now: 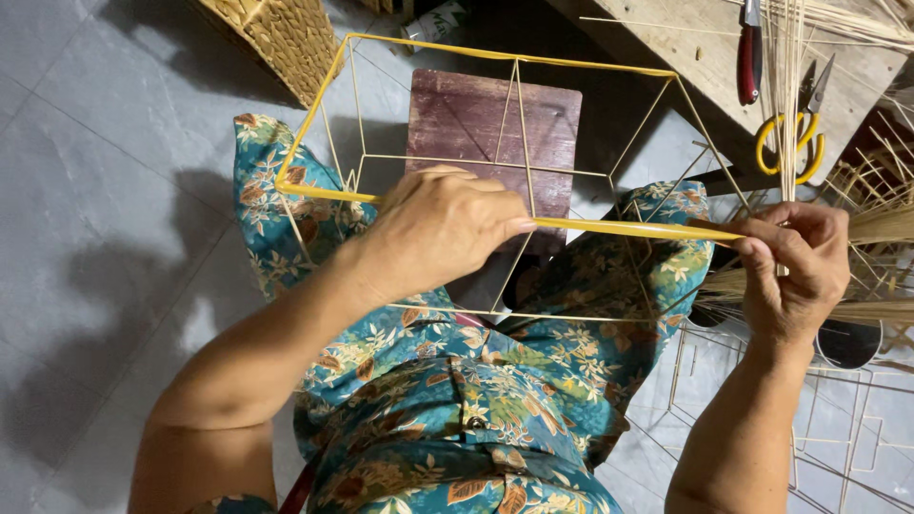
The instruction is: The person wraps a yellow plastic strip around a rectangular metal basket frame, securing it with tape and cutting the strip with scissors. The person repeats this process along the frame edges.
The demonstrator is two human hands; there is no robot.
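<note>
Yellow wire frame (495, 143) lay across the lap, its near bar under the left hand (443, 224), whose fingers curled shut over it. Right hand (795, 262) pinched that bar's end together with a thin reed (786, 95); scissors (795, 133) lay just beyond it on a bench (685, 48)

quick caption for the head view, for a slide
Left hand and right hand grip the yellow-wrapped bar of a wire frame held over floral-clothed knees, yellow scissors on the bench.
</note>
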